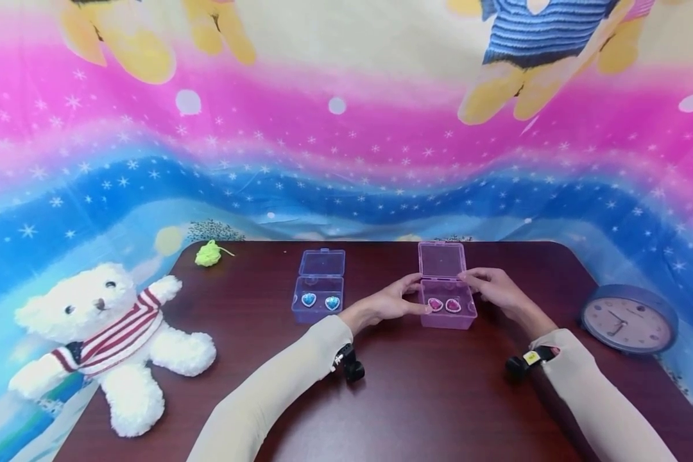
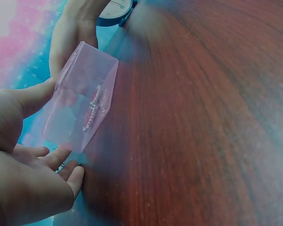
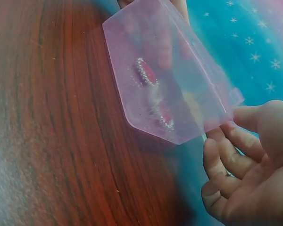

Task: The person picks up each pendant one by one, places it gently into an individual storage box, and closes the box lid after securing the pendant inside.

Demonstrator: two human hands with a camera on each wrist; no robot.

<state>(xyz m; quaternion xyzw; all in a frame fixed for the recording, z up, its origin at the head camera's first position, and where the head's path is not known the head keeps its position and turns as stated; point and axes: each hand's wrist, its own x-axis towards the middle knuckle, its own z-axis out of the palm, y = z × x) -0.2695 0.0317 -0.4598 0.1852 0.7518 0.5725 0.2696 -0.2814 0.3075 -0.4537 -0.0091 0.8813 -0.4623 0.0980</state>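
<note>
A small clear pink plastic box (image 1: pixel 447 319) sits on the table with its hinged lid (image 1: pixel 441 260) raised at the back. Inside lie two pink heart-shaped gems (image 1: pixel 453 305) edged with tiny white beads. My left hand (image 1: pixel 388 301) holds the box's left side, its thumb at the front corner and its fingers toward the back. From the right, my right hand (image 1: pixel 496 289) grips the box near the hinge, thumb and fingers at the edge (image 3: pixel 236 155). Left of it, a clear blue box (image 1: pixel 317 314) stands with its lid back, two blue heart-shaped gems (image 1: pixel 332 303) inside.
A white teddy bear (image 1: pixel 115 346) in a striped shirt sits at the table's left edge. Yellow-green yarn (image 1: pixel 208 254) lies at the back left corner. A round blue clock (image 1: pixel 629 319) stands at the right edge. Behind the dark wooden table (image 1: pixel 416 398) hangs a patterned cloth (image 1: pixel 346 141).
</note>
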